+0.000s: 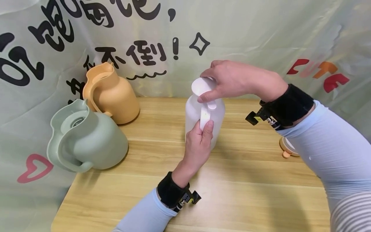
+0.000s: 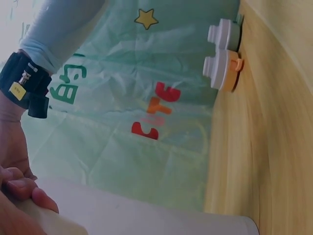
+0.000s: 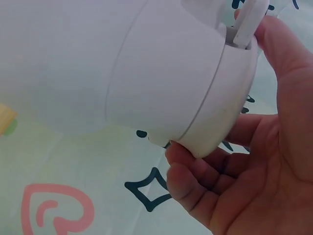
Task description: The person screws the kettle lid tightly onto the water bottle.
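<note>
A white jug [image 1: 191,111] stands upright on the wooden table in the head view. My left hand [image 1: 198,146] grips its white handle [image 1: 205,114], thumb lying along the handle's lower part. From above, my right hand [image 1: 234,80] holds the round white lid [image 1: 200,85] at the jug's top. The right wrist view shows the fingers [image 3: 195,183] curled round the lid's rim and the thumb on the opposite side, by the lever. The lid sits on the jug's neck with a thin seam between them.
At the left lie a pale green jug [image 1: 99,141] and an orange jug [image 1: 121,96], both tilted on their sides. An orange-and-white lid [image 2: 225,71] and a green-and-white lid [image 2: 229,35] rest at the right; the right arm partly hides them. A printed cloth [image 1: 255,38] backs the table.
</note>
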Motion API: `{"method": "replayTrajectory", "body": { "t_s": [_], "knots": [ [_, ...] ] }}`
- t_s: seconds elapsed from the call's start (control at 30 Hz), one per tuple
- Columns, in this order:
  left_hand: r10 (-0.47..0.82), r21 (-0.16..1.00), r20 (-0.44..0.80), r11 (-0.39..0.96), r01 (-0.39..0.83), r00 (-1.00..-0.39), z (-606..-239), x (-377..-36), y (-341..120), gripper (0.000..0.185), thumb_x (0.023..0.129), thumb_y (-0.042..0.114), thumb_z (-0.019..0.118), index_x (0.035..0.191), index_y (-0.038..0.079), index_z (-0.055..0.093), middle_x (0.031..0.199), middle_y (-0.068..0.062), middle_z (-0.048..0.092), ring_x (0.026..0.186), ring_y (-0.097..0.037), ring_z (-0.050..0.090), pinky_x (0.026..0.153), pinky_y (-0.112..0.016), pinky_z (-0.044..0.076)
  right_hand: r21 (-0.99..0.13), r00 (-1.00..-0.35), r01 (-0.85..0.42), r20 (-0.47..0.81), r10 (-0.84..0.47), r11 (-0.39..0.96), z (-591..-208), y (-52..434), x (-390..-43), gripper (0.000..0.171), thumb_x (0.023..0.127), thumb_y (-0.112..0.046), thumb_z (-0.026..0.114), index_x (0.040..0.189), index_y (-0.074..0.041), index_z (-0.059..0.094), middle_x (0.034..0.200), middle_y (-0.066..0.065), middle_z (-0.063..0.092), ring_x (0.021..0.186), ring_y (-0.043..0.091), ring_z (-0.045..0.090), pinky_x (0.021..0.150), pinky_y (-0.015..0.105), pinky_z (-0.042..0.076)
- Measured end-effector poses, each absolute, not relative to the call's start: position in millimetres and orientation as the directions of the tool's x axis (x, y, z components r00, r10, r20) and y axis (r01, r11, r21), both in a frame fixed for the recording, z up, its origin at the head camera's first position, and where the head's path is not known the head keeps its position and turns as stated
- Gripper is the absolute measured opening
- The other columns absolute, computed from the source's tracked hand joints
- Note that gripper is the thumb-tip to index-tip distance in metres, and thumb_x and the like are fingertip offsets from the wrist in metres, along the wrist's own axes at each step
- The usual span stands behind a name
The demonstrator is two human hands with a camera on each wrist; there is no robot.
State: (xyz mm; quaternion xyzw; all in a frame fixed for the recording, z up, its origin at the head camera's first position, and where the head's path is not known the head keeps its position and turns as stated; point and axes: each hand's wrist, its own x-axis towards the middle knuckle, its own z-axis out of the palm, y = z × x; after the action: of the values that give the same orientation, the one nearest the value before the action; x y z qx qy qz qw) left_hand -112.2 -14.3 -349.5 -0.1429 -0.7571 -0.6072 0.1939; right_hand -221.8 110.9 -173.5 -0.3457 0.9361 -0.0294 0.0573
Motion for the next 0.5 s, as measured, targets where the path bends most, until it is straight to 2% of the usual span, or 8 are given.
{"method": "replayTrajectory", "body": {
  "t_s": [0.17, 0.33, 0.5],
  "knots": [
    [-0.039, 0.859, 0.476, 0.234, 0.455, -0.879, -349, -111, -14, 0.029, 0.103, 0.033, 0.047, 0.084, 0.012, 0.052, 0.062, 0.000, 0.052, 0.054, -0.010, 0.045, 0.050, -0.024, 0.038, -0.094, -0.766, -0.636, -0.035, -0.641, 0.766, -178, 110, -221, 0.077, 0.079, -0.070, 0.061, 0.130, -0.013, 0.058, 0.107, 0.007, 0.056, 0.092, 0.022, 0.053, 0.081, 0.035, 0.045],
    [-0.057, 0.861, 0.472, 0.242, 0.446, -0.880, -349, -111, -13, 0.029, 0.103, 0.032, 0.048, 0.083, 0.012, 0.052, 0.061, 0.001, 0.052, 0.055, -0.011, 0.046, 0.051, -0.024, 0.039, -0.085, -0.790, -0.609, -0.016, -0.613, 0.788, -181, 109, -217, 0.083, 0.078, -0.076, 0.057, 0.129, -0.010, 0.058, 0.116, 0.009, 0.056, 0.100, 0.023, 0.054, 0.086, 0.039, 0.046],
    [-0.064, 0.867, 0.462, 0.242, 0.436, -0.884, -348, -110, -12, 0.029, 0.103, 0.032, 0.048, 0.083, 0.012, 0.052, 0.061, 0.000, 0.052, 0.055, -0.011, 0.046, 0.051, -0.024, 0.039, -0.082, -0.800, -0.599, 0.025, -0.599, 0.796, -185, 108, -213, 0.077, 0.080, -0.073, 0.057, 0.121, -0.009, 0.062, 0.116, 0.010, 0.057, 0.103, 0.023, 0.053, 0.085, 0.039, 0.046]
  ]
}}
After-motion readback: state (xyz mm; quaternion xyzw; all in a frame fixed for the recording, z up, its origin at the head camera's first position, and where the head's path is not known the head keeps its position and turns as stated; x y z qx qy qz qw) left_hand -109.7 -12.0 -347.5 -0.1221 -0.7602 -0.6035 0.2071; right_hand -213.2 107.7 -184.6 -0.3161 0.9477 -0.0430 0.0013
